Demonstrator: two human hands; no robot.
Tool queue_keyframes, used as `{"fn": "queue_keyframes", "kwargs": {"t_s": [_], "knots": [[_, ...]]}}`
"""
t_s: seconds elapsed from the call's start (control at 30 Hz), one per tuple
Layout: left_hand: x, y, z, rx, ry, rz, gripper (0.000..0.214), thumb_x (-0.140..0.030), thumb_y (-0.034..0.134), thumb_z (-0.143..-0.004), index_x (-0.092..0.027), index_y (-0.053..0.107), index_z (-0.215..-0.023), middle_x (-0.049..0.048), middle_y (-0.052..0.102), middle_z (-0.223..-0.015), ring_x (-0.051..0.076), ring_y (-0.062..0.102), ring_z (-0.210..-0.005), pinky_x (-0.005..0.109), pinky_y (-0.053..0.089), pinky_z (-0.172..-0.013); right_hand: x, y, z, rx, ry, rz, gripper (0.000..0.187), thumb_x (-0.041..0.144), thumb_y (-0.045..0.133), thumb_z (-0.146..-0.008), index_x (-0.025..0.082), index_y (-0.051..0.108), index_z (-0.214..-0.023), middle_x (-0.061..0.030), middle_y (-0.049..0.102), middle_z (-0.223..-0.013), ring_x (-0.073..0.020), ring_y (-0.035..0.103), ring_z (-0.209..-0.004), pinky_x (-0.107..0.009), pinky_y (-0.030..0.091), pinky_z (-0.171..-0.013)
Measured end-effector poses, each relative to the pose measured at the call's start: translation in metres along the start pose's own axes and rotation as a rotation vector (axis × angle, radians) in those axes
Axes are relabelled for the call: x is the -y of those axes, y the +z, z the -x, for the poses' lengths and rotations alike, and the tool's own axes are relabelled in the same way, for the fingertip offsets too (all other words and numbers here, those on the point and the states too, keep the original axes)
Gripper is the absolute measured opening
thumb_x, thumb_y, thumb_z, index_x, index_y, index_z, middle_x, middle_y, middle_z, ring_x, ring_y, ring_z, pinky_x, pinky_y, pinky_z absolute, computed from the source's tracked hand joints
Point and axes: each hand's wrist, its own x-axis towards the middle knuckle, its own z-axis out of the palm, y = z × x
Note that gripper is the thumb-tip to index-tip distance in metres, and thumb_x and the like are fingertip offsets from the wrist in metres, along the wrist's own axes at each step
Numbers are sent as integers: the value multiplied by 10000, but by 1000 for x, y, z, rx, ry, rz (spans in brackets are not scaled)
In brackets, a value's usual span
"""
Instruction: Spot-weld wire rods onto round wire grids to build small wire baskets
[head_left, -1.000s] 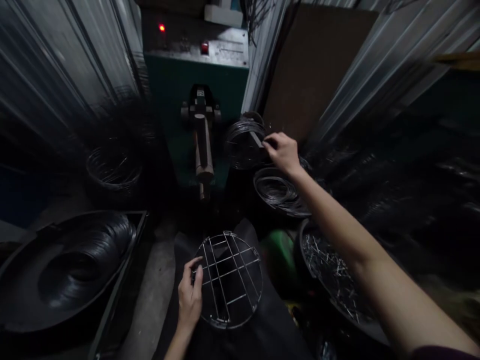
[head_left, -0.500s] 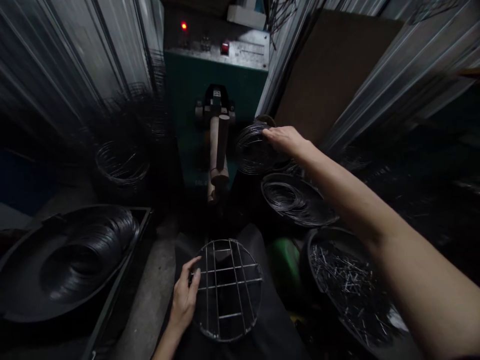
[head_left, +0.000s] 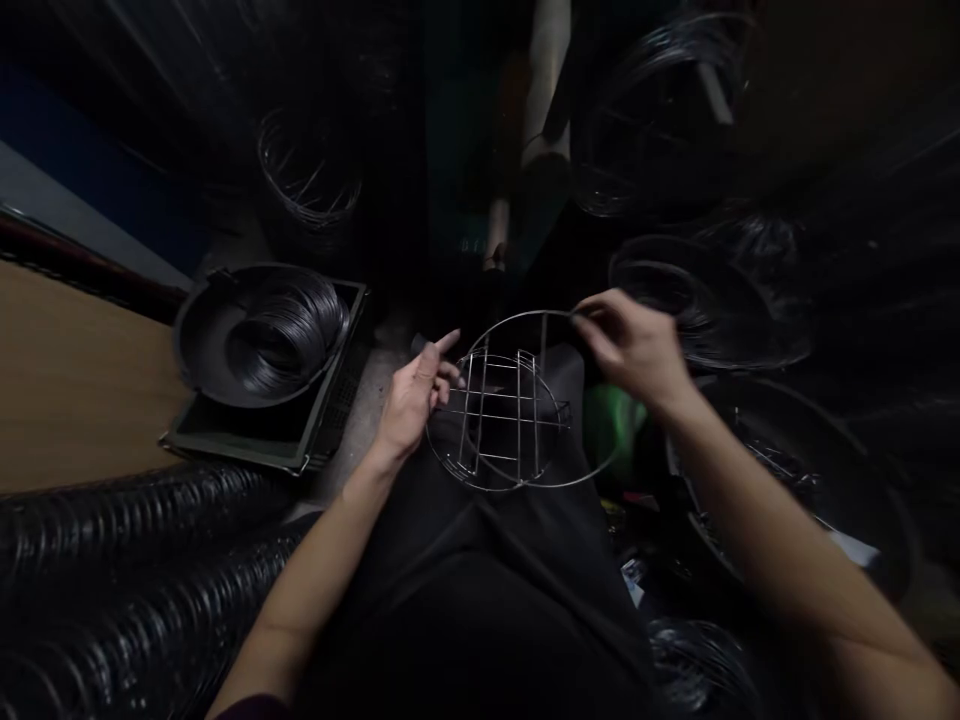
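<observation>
The person sits with a round wire grid resting on the lap, over dark cloth. The left hand is closed lightly on the grid's left rim, fingers curled round the outer wire, thumb raised. The right hand pinches a plain wire ring at its upper right, and the ring lies over the grid, wider than it and loosely centred on it.

To do this step well, the ring looks as though it should sit evenly about the grid, so the left hand would best hold the grid flat and steady while the right hand lowers the ring without twisting it. A pinch near the rim gives little control; a second grip point across the ring would likely help. The wire ends of the grid could snag the ring or the cloth.

To the left a dark pan holds stacked rings; to the right a shallow basin holds short wire pieces, dim and hard to make out
</observation>
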Motion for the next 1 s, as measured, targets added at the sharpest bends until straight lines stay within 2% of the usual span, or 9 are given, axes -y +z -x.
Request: {"fn": "queue_keyframes", "kwargs": {"t_s": [0.07, 0.13, 0.2, 0.27, 0.57, 0.67, 0.77, 0.87, 1.0], "knots": [[7, -1, 4, -68, -4, -116, 488, -465, 569, -911, -159, 632, -1286, 9, 673, -711, 92, 569, -575, 191, 456, -553, -2, 36, 3, 105, 40, -28, 128, 291, 528, -885, 219, 628, -921, -51, 634, -824, -189, 611, -716, -325, 491, -678], [17, -4, 4, -137, 51, -301, 369, -327, 605, -891, -165, 683, -1213, 33, 737, -842, 144, 676, -758, 245, 546, -729, -6, 59, 5, 152, 69, 16, 160, 268, 519, -886, 217, 652, -959, -60, 611, -857, -192, 593, -737, -320, 483, -694], [25, -6, 3, -175, 122, -495, 309, -244, 562, -906, -169, 707, -1168, 60, 751, -1054, 189, 699, -985, 312, 542, -927, -10, 70, 8, 176, 89, 72, 213, 260, 500, -895, 217, 672, -1015, -71, 588, -884, -200, 577, -751, -322, 475, -694], [30, -6, 3, -169, 163, -647, 316, -206, 523, -930, -164, 695, -1191, 75, 726, -1162, 208, 679, -1091, 345, 508, -1019, -12, 74, 11, 194, 101, 102, 254, 264, 483, -905, 222, 681, -1059, -72, 569, -889, -205, 568, -761, -325, 471, -693], [49, -3, 18, -183, 244, -906, 396, -412, 609, -919, -202, 644, -1252, 69, 719, -1040, 194, 682, -936, 295, 531, -886, -14, 80, 31, 144, 94, 70, 328, 261, 429, -919, 216, 685, -1120, -80, 550, -938, -203, 555, -802, -356, 500, -767], [57, -4, 21, -212, 260, -948, 477, -516, 560, -920, -211, 625, -1281, 66, 662, -952, 184, 644, -857, 291, 521, -804, -16, 78, 46, 196, 80, 68, 407, 332, 401, -950, 213, 610, -1277, -107, 565, -1017, -244, 563, -916, -427, 504, -846], [62, -6, 20, -224, 294, -941, 526, -578, 513, -921, -214, 623, -1284, 62, 605, -936, 182, 596, -845, 316, 504, -805, -11, 74, 71, 234, 83, 77, 566, 476, 397, -959, 196, 442, -1449, -157, 529, -1252, -318, 510, -1151, -538, 454, -967], [65, -7, 19, -195, 329, -914, 543, -587, 512, -918, -202, 629, -1282, 70, 597, -968, 192, 579, -898, 340, 488, -853, 4, 73, 104, 149, 147, 92, 679, 554, 382, -957, 208, 283, -1532, -176, 351, -1494, -363, 353, -1361, -607, 360, -1066], [72, -9, 21, -195, 345, -897, 542, -589, 504, -921, -217, 624, -1296, 98, 658, -1122, 232, 590, -1036, 392, 454, -932, 22, 85, 139, -32, 235, 21, 593, 460, 341, -990, 266, 256, -1544, -135, 253, -1570, -347, 270, -1437, -617, 291, -1125]]}}
